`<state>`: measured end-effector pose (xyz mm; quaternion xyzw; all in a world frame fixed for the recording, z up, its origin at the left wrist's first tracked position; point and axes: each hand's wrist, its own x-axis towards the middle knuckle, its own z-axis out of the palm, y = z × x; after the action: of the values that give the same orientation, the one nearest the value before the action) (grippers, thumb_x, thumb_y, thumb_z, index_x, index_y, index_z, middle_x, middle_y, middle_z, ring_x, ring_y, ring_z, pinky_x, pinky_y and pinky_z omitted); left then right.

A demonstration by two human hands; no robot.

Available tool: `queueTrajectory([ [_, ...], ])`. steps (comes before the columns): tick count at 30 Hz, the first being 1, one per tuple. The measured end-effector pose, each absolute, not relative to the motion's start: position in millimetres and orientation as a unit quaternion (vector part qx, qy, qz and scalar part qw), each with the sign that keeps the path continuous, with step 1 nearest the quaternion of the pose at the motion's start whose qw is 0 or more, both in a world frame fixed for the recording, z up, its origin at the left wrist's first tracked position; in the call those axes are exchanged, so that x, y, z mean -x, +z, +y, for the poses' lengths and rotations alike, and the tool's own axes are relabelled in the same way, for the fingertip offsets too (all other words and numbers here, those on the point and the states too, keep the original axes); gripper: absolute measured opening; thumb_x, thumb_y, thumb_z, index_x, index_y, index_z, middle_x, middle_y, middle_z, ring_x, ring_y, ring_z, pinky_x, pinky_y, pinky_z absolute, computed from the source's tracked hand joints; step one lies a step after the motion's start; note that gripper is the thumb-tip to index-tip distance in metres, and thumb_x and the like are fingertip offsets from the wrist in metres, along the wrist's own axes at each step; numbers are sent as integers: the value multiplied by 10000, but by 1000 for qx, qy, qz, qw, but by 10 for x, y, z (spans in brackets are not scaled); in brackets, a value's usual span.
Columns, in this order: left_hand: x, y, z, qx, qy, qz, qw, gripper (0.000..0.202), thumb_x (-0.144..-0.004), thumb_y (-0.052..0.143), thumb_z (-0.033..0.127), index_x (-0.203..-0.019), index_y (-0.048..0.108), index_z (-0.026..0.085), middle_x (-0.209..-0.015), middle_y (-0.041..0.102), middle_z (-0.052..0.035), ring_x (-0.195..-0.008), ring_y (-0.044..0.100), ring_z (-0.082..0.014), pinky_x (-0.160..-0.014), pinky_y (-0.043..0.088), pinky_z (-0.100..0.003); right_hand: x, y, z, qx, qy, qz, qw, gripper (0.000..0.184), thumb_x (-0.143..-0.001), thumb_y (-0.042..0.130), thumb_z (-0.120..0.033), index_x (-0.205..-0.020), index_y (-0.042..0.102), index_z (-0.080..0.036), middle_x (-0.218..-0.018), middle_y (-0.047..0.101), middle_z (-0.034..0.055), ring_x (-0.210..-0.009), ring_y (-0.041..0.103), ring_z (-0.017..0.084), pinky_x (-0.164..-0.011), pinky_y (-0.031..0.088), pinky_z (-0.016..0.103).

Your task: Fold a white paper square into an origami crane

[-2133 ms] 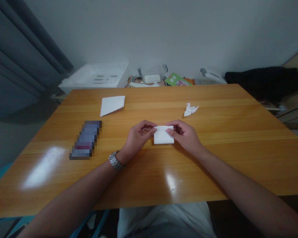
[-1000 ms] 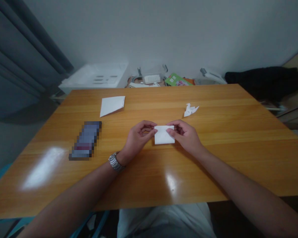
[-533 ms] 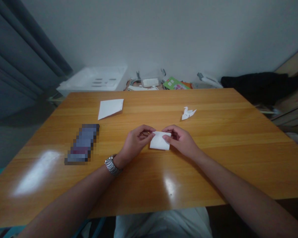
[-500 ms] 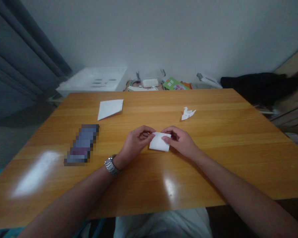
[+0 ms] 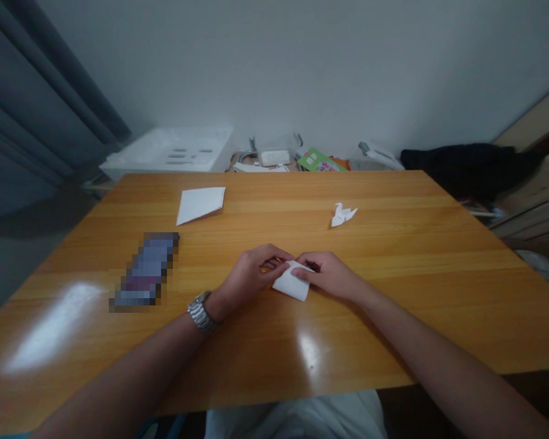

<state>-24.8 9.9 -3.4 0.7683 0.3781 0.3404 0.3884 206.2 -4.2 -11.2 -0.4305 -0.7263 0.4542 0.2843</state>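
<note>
A small white piece of paper is held between both hands over the middle of the table. My left hand pinches its upper left corner between thumb and fingers. On the other side, my right hand grips the upper right part, thumb on top and fingers behind, partly hidden by the paper. The paper tilts, its lower edge pointing toward me. Beyond the right hand stands a white folded paper bird. A larger white sheet, apparently folded, lies farther back on the left.
A blurred-out phone-like object lies on the wooden table, left of my left hand. Behind the far edge are a white foam tray, a green booklet and a dark cloth.
Both hands have moved slightly toward me with the paper, which has turned a little clockwise. The camera view has shifted slightly. The paper bird and the larger sheet stay in place.
</note>
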Motion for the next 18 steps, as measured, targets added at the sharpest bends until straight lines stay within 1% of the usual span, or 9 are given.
queueTrajectory([
  [4, 213, -65, 104, -696, 383, 388, 468, 310, -903, 717, 387, -1131, 691, 178, -996, 740, -64, -914, 719, -173, -811, 602, -271, -2052, -130, -38, 447, 452, -699, 327, 317, -947, 624, -479, -889, 705, -178, -839, 706, 34, -753, 609, 175, -685, 449, 277],
  [7, 193, -64, 110, -656, 392, 394, 510, 361, -845, 774, 417, -1069, 665, 156, -958, 727, -69, -897, 719, -184, -803, 611, -286, -2044, -138, -33, 462, 456, -661, 376, 316, -938, 636, -485, -873, 689, -180, -809, 694, 26, -727, 607, 168, -672, 457, 276],
  [9, 183, -58, 111, -646, 384, 401, 524, 354, -837, 780, 430, -1021, 658, 153, -948, 730, -70, -884, 721, -185, -794, 609, -286, -2036, -139, -29, 471, 455, -639, 403, 303, -929, 648, -479, -890, 692, -182, -802, 693, 23, -718, 609, 166, -665, 464, 277],
  [11, 174, -55, 111, -641, 383, 405, 528, 338, -858, 754, 442, -1007, 660, 154, -958, 740, -76, -887, 723, -187, -790, 603, -283, -2026, -140, -27, 479, 450, -625, 421, 288, -919, 663, -467, -905, 699, -182, -805, 701, 24, -717, 615, 167, -659, 467, 277],
  [15, 159, -71, 116, -628, 394, 413, 529, 338, -860, 742, 467, -953, 667, 151, -902, 744, -74, -790, 713, -173, -707, 584, -263, -2003, -148, -26, 484, 451, -605, 443, 288, -904, 681, -467, -913, 707, -180, -816, 711, 32, -711, 618, 167, -649, 472, 281],
  [18, 152, -84, 115, -606, 408, 406, 548, 352, -845, 759, 474, -948, 678, 147, -878, 742, -70, -761, 706, -163, -696, 581, -257, -1984, -147, -32, 484, 454, -593, 456, 294, -895, 692, -476, -890, 707, -183, -801, 707, 30, -700, 612, 164, -640, 470, 281],
])
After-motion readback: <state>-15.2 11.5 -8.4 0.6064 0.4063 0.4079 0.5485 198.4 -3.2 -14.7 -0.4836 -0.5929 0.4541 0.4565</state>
